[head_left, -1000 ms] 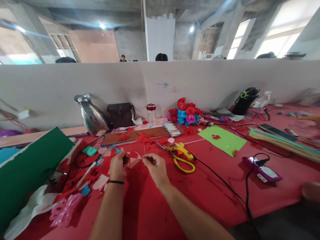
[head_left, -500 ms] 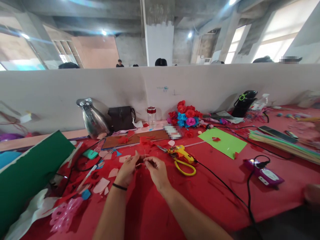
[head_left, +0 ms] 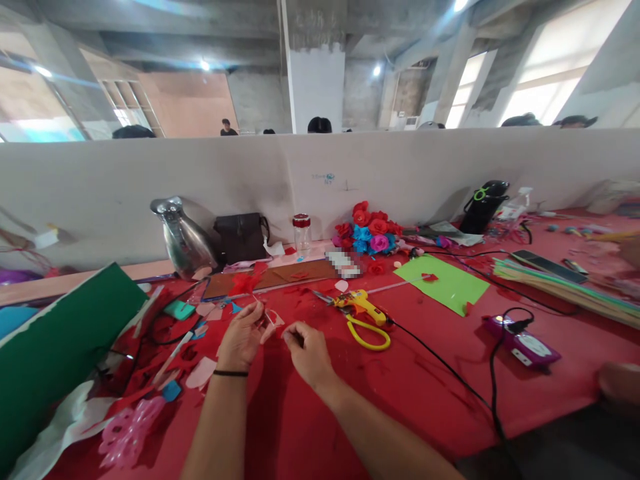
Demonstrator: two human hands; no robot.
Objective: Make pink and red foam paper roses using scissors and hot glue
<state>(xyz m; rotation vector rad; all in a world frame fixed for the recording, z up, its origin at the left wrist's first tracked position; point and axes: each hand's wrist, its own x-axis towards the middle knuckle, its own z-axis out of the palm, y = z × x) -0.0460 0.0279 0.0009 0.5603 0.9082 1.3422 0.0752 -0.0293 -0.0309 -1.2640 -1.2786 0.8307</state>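
My left hand (head_left: 243,337), with a black band at the wrist, has its fingers closed on a thin stem that carries a red piece above it. A small pale loop or petal (head_left: 275,319) shows at its fingertips, too small to make out well. Just to the right, my right hand (head_left: 307,353) has its fingers pinched together; whatever is between them is too small to see. The hands are slightly apart over the red tabletop (head_left: 290,420). Right of them lie a yellow glue gun (head_left: 367,308) and yellow-handled scissors (head_left: 370,345).
Paper scraps (head_left: 200,372) and a green board (head_left: 65,353) lie left. Behind stand a metal jug (head_left: 185,237), a jar (head_left: 302,237) and paper flowers (head_left: 375,230). A green sheet (head_left: 443,283), a purple power strip (head_left: 525,343) and black cables are right.
My hands have moved apart, the left one leftward and up. The red piece has shifted left with it, and a pale loop now shows between the hands.
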